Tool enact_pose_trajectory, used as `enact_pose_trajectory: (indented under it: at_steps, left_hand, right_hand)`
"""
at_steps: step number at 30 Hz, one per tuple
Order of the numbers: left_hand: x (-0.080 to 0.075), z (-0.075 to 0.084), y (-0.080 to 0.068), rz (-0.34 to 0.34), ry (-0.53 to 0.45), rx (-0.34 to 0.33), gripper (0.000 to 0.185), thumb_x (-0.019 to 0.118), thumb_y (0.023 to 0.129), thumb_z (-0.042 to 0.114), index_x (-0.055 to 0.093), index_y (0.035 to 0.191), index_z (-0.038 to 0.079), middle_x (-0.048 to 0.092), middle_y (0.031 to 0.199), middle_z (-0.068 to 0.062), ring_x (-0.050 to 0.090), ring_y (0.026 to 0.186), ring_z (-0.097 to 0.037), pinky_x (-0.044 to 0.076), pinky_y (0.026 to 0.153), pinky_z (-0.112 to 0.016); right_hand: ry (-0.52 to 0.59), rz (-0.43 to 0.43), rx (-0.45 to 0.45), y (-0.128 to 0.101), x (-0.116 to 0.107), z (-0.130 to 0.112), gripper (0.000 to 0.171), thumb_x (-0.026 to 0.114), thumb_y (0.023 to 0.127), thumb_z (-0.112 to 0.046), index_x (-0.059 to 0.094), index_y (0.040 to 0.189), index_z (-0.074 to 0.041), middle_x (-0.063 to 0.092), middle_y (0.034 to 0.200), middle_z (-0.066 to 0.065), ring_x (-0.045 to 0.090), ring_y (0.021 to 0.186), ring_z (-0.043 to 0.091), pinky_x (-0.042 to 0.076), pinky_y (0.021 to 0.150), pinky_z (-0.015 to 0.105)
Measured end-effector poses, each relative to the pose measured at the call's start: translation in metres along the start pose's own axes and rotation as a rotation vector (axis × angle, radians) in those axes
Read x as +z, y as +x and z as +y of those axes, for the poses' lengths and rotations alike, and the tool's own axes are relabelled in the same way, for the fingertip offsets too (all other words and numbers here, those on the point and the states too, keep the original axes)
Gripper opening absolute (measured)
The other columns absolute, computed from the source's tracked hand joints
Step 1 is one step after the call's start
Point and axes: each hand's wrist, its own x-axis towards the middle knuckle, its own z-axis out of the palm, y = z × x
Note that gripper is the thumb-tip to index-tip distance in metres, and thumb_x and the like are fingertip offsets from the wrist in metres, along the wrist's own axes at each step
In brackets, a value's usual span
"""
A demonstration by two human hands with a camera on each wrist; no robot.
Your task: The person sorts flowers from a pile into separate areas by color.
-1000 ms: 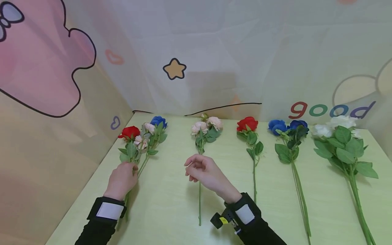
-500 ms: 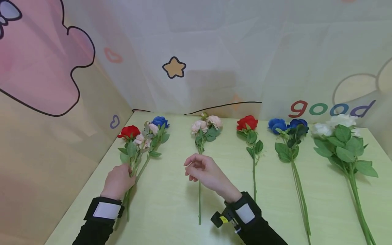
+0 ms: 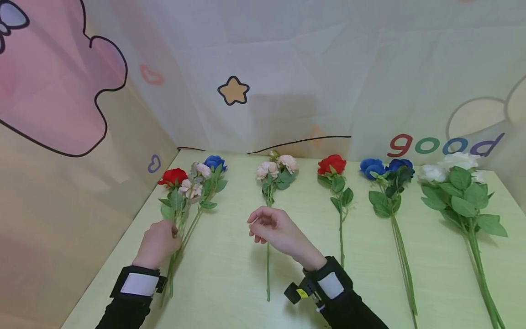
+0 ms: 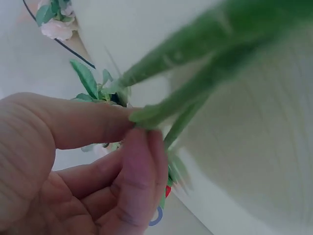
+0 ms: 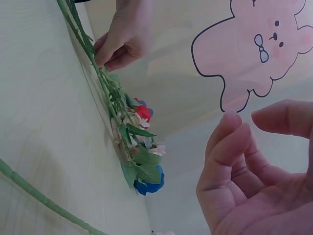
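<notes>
Left hand (image 3: 158,242) grips mixed bunch's (image 3: 190,187) stems.

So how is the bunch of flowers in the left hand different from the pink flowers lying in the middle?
The mixed bunch has red, pink and blue blooms on several stems; the pink spray has only pale pink blooms on one stem. The left hand pinches the mixed bunch's stems, while the right hand hovers over the pink spray's stem, holding nothing. Both have green leaves and lie on the pale green table, blooms pointing at the wall.
</notes>
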Motion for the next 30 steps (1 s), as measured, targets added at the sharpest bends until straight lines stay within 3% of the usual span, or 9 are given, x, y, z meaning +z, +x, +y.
enact_pose_trajectory:
  at_steps: [3,13,18,24,30]
  left_hand:
    - [-0.002,-0.001,-0.001,0.015,-0.022,0.013,0.009,0.057,0.081,0.005,0.061,0.082,-0.003,0.055,0.067,-0.008,0.047,0.056,-0.018,0.037,0.048,-0.028]
    - [-0.014,0.009,-0.006,0.131,-0.049,0.081,0.018,0.057,0.083,0.007,0.063,0.093,-0.007,0.062,0.075,-0.011,0.052,0.057,-0.017,0.041,0.049,-0.027]
    - [-0.016,0.018,-0.006,0.179,-0.049,0.131,0.017,0.060,0.082,0.007,0.063,0.093,-0.006,0.062,0.073,-0.010,0.054,0.059,-0.017,0.043,0.051,-0.027]
    - [-0.016,0.034,-0.006,0.215,-0.079,0.182,0.016,0.063,0.082,0.008,0.064,0.092,-0.004,0.062,0.073,-0.008,0.057,0.062,-0.016,0.044,0.054,-0.028]
    - [-0.014,0.061,-0.001,0.193,-0.142,0.216,0.014,0.064,0.081,0.007,0.064,0.091,-0.003,0.062,0.073,-0.007,0.055,0.064,-0.016,0.045,0.058,-0.027]
  right_hand:
    - [-0.005,-0.007,0.000,-0.001,0.000,-0.001,0.014,0.055,0.092,-0.010,0.058,0.105,-0.005,0.064,0.087,0.009,0.058,0.070,0.018,0.050,0.067,0.026]
    - [-0.021,-0.011,-0.015,-0.002,-0.001,-0.002,0.015,0.055,0.092,-0.010,0.058,0.105,-0.004,0.064,0.088,0.013,0.059,0.072,0.025,0.052,0.069,0.030]
    - [-0.029,0.004,-0.012,-0.002,-0.004,-0.003,0.014,0.055,0.092,-0.011,0.058,0.104,-0.005,0.064,0.088,0.013,0.059,0.071,0.021,0.053,0.070,0.033]
    - [-0.036,0.028,-0.001,-0.005,-0.012,-0.001,0.015,0.055,0.092,-0.012,0.058,0.105,-0.004,0.064,0.089,0.014,0.060,0.074,0.026,0.053,0.071,0.032]
    - [-0.044,0.040,-0.005,-0.010,-0.022,0.000,0.015,0.055,0.093,-0.013,0.058,0.105,-0.004,0.063,0.090,0.018,0.061,0.074,0.021,0.054,0.073,0.033]
